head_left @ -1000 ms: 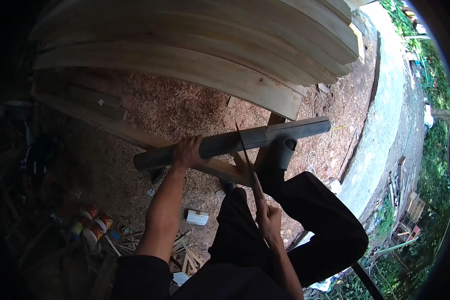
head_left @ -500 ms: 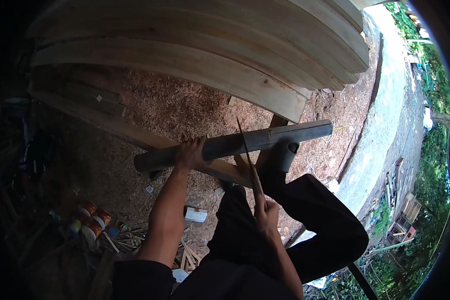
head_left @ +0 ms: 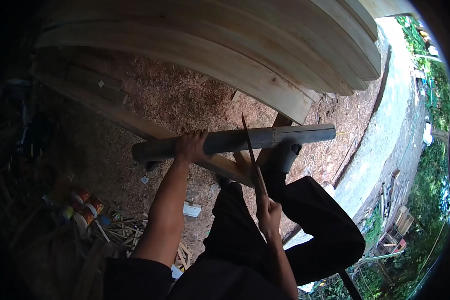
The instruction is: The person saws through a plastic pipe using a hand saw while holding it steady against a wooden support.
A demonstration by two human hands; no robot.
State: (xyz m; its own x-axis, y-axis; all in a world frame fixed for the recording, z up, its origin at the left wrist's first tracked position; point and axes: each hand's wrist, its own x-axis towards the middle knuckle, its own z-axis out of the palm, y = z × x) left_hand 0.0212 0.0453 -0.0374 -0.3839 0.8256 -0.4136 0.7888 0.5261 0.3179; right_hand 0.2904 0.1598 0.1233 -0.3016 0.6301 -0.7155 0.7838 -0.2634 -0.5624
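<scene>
A long dark grey pole with a ring-like joint lies across a wooden beam in front of me. My left hand is wrapped over the pole near its left end, pressing from above. In my right hand is the wooden handle of a hand saw, seen almost edge-on. Its thin blade crosses the pole a little left of the joint, with the tip past the far side. My shod foot is up against the pole's right part.
Long pale planks are stacked beyond the pole. Wood shavings cover the ground. Several tins and scrap sticks lie at lower left, and a white block sits near my left forearm. A concrete strip runs along the right.
The view has shifted slightly, so the planks and pole appear a little to the right. Both hands keep their holds, and the saw blade still crosses the pole at about the same place.
</scene>
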